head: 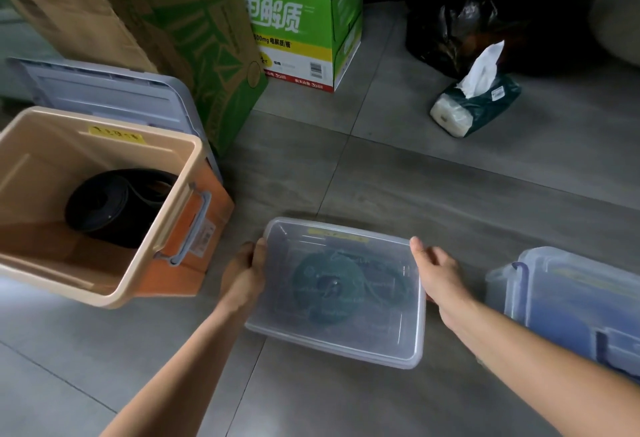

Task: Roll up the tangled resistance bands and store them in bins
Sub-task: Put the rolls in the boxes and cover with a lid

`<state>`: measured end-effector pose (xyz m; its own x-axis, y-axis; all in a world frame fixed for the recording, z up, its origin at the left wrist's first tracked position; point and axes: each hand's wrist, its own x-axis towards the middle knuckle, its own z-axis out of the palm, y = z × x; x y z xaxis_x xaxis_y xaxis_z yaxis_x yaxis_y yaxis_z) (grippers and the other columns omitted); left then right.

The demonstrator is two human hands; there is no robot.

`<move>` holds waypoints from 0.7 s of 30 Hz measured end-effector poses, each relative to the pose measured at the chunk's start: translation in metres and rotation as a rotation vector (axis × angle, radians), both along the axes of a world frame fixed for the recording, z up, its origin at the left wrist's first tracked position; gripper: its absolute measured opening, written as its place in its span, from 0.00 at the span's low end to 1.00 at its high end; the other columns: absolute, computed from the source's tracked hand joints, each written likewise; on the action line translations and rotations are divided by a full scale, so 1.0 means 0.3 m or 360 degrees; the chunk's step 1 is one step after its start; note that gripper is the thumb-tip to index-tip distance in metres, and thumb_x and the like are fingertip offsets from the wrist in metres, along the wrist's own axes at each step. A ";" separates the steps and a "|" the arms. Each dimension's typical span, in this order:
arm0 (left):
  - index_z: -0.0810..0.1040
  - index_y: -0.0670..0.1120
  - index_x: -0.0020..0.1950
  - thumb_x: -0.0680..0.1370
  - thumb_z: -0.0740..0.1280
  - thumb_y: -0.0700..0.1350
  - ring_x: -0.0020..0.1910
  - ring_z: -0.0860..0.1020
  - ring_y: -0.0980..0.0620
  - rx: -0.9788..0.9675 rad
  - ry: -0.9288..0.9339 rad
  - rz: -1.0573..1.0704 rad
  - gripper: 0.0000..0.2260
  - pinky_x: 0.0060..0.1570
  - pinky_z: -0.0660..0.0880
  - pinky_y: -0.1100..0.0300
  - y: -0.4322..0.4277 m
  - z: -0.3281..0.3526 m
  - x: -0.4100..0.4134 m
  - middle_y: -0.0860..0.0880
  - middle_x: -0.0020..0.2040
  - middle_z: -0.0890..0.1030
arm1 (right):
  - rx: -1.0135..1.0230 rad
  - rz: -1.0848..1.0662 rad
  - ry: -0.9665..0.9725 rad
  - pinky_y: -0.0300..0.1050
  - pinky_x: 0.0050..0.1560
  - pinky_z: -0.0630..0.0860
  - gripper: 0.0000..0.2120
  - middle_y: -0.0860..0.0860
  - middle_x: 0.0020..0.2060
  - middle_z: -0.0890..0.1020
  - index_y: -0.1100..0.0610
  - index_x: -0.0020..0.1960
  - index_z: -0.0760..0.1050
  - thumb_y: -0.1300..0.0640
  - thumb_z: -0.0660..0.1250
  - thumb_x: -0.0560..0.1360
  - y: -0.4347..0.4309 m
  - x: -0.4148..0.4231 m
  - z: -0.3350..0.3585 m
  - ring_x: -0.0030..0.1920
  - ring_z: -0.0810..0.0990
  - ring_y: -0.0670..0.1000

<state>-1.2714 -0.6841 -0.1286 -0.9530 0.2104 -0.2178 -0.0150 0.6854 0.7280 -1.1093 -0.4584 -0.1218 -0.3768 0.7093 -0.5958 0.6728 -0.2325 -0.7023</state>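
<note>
Left hand (246, 272) and right hand (437, 272) each grip an end of the clear lidded plastic bin (346, 350) on the grey floor. It is likely light, slick and a bit flexible, so the ends are best. Inside is one rolled green resistance band (329, 286).

Count:
- three bins, including the blue-tinted clear bin (571, 298)
- two rolls; the black rolled band (117, 208) sits in the open beige bin (104, 120)

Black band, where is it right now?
In the head view, the black band lies rolled inside the open orange bin on the left, beside the tall green carton.
</note>
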 end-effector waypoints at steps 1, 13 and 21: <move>0.70 0.46 0.36 0.81 0.58 0.52 0.39 0.76 0.41 -0.0014 -0.0009 -0.0011 0.16 0.38 0.66 0.56 -0.001 -0.002 -0.004 0.49 0.33 0.73 | 0.0010 0.0002 -0.0012 0.44 0.36 0.68 0.25 0.55 0.36 0.74 0.64 0.46 0.72 0.40 0.60 0.76 0.002 0.000 -0.003 0.35 0.71 0.52; 0.73 0.47 0.60 0.72 0.71 0.49 0.41 0.77 0.53 -0.0860 -0.0804 -0.0873 0.18 0.30 0.73 0.68 -0.058 0.240 -0.049 0.50 0.48 0.77 | 0.0461 0.1591 -0.0894 0.52 0.69 0.64 0.69 0.60 0.75 0.39 0.48 0.71 0.23 0.33 0.75 0.56 -0.006 -0.017 0.222 0.74 0.58 0.60; 0.77 0.48 0.57 0.72 0.71 0.53 0.49 0.78 0.50 -0.1287 -0.0535 -0.0692 0.17 0.42 0.72 0.61 -0.039 0.284 -0.004 0.49 0.50 0.79 | 0.0808 0.2149 -0.1235 0.47 0.64 0.67 0.68 0.66 0.75 0.47 0.61 0.73 0.28 0.25 0.66 0.58 -0.022 -0.036 0.244 0.68 0.70 0.53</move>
